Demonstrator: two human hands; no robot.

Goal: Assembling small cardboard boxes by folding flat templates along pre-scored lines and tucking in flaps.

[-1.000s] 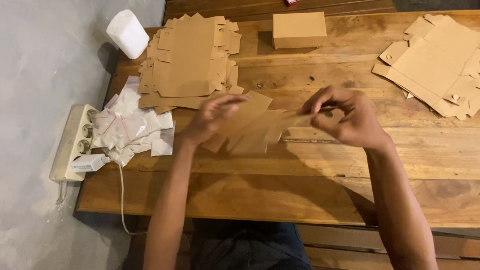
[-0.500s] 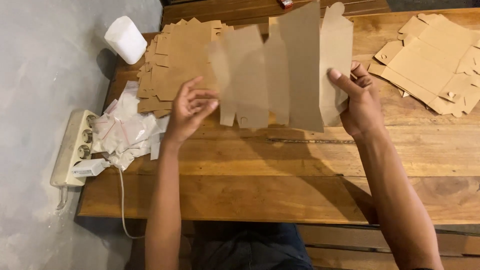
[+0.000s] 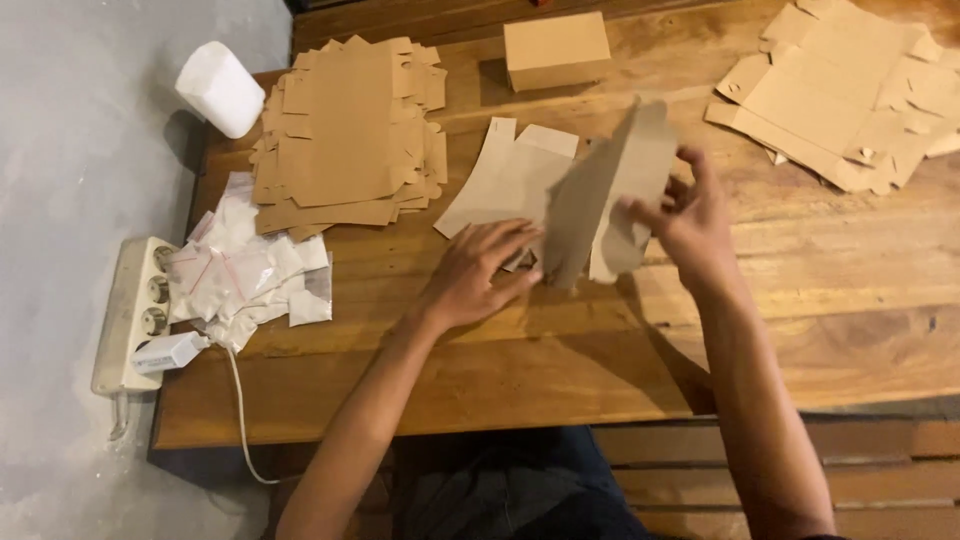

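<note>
A flat brown cardboard box blank (image 3: 560,190) is held over the middle of the wooden table (image 3: 850,330), partly folded along its creases. My left hand (image 3: 480,275) presses on its lower left panel, fingers spread against the card. My right hand (image 3: 690,220) grips the blank's right flap and bends it upward. One part of the blank lies flat on the table, the other stands tilted.
A stack of flat blanks (image 3: 345,130) lies at the left back, another pile (image 3: 850,90) at the right back. A folded brown box (image 3: 556,50) stands at the back. Small plastic bags (image 3: 240,275), a white power strip (image 3: 130,315) and a white roll (image 3: 218,88) sit at the left.
The blank, held up spread wide half a second ago, has come down onto the table and is being folded. Both hands moved lower and closer together.
</note>
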